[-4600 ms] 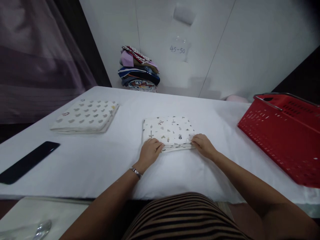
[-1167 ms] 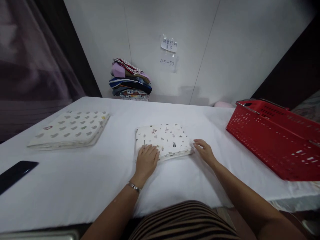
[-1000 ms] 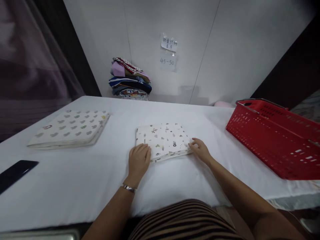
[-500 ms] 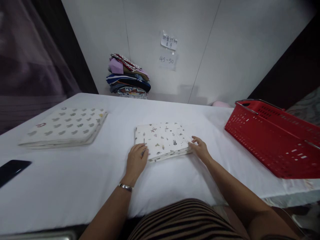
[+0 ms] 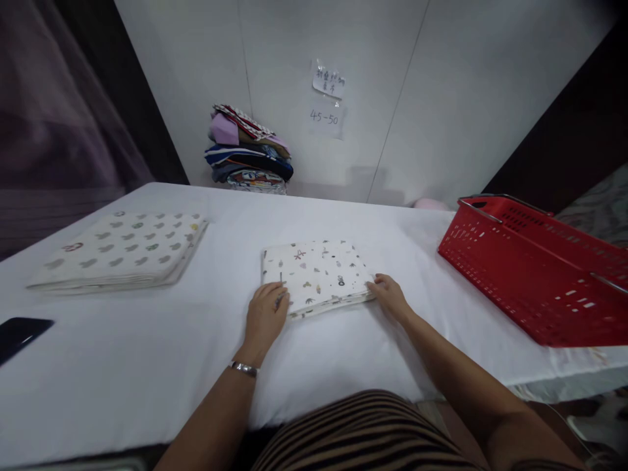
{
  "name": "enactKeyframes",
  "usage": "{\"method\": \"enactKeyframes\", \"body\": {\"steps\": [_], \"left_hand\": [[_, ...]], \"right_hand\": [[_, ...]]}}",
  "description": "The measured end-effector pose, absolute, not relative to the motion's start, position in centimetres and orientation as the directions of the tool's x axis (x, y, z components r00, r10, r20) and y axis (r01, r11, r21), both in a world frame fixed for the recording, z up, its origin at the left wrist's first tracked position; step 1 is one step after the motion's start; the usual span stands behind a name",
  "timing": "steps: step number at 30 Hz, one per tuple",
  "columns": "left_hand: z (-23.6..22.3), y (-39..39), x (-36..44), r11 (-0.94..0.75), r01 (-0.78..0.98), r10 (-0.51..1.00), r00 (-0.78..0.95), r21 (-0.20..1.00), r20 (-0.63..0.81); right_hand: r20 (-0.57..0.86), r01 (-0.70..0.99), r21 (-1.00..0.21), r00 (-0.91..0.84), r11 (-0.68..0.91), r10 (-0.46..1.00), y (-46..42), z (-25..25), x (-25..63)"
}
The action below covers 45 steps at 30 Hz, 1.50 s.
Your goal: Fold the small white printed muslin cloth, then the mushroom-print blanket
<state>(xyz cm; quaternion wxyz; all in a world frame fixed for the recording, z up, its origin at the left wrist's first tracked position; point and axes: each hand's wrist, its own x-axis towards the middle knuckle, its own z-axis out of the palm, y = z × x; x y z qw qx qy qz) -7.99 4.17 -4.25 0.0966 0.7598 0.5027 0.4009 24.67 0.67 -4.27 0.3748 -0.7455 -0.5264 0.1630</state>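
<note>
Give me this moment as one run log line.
left hand: on white folded printed cloth, near-left corner; right hand: at its near-right corner; table: white folded grey-patterned cloth at left, red plastic basket at right

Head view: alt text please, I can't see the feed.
A person's left hand and right hand touch the near corners of a folded white printed cloth on a white-covered table. Further left lie a second folded printed cloth and a dark flat object; a red basket stands to the right.
</note>
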Motion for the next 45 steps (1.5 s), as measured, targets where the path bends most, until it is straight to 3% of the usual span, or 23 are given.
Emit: {"method": "enactKeyframes", "body": {"steps": [8, 16, 26, 33, 39, 45], "left_hand": [[-4.4, 4.3, -8.0, -0.475, 0.68, 0.843, 0.169, 0.558, 0.511], [-4.5, 4.4, -8.2, -0.487, 0.672, 0.834, 0.168, 0.558, 0.526], [-4.7, 4.5, -8.1, -0.492, 0.668, 0.831, 0.17, 0.558, 0.53], [-4.6, 4.4, -8.1, -0.494, 0.674, 0.83, 0.176, 0.549, 0.53], [-4.6, 4.5, -8.2, -0.482, 0.658, 0.841, 0.162, 0.578, 0.517], [-4.5, 4.4, -8.2, -0.471, 0.651, 0.851, 0.156, 0.595, 0.502]], "right_hand": [[0.252, 0.779, -0.62, 0.308, -0.091, 0.917, 0.6, -3.4, 24.4], [0.039, 0.74, -0.628, 0.342, -0.243, 0.939, 0.4, -1.8, 23.7], [0.001, 0.861, -0.46, 0.246, -0.218, 0.969, 1.0, -0.3, 23.5], [0.012, 0.843, -0.492, 0.255, -0.216, 0.967, 1.5, -0.4, 23.3], [-0.07, 0.666, -0.707, 0.269, -0.239, 0.96, 1.6, -0.4, 23.5], [-0.195, 0.648, -0.668, 0.32, -0.365, 0.927, 1.6, -0.6, 24.3]]}}
